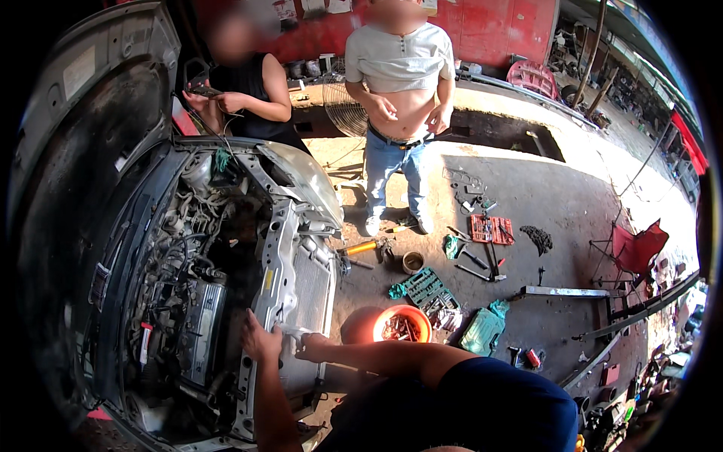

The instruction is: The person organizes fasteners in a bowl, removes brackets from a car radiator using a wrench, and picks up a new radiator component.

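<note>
A car with its hood raised stands on the left, its engine bay [203,256] exposed. My left hand [260,337] is over the pale metal front crossmember [273,279], fingers extended and apart, with nothing visible in it. Just right of it, my right hand [310,348] reaches low to the front of the car, at the lower end of the finned radiator [312,282]. Its fingers are small and partly hidden, so their grip does not show. Behind the crossmember lies the engine with its silver cover [203,331].
An orange bucket [403,325] of metal parts stands near my right arm. Beyond it lie a green socket case [431,292], a red tool case [491,230] and loose tools. One person [256,94] holds a dark part beside the car; another [399,83] stands facing me. A red folding chair [640,248] is at right.
</note>
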A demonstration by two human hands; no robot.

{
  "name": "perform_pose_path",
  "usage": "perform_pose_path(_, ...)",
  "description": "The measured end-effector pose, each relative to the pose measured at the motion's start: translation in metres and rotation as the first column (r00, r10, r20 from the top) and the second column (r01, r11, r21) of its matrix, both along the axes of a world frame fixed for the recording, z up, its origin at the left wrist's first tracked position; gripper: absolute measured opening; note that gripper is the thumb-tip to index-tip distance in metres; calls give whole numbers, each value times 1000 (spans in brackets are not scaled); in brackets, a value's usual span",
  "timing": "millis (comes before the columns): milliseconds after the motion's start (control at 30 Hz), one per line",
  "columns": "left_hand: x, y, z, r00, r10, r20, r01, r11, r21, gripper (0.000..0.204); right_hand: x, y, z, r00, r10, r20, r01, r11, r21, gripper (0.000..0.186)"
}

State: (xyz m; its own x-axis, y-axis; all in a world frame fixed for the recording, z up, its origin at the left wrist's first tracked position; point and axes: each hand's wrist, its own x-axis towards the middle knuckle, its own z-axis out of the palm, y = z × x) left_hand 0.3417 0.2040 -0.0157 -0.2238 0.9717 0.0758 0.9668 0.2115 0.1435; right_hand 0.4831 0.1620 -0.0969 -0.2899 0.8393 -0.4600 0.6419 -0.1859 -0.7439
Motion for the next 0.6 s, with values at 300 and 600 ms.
perform_pose_path(300, -12, -23, -1, 1000, 23, -7, -23, 1000, -5, 93, -3, -24, 14, 982, 114, 153, -144, 968, 205, 37)
perform_pose_path(600, -23, 11, -14, 984, -108, -143, 138, 965, 224, 89, 12, 12, 15, 971, 118, 207, -184, 922, 339, 36)
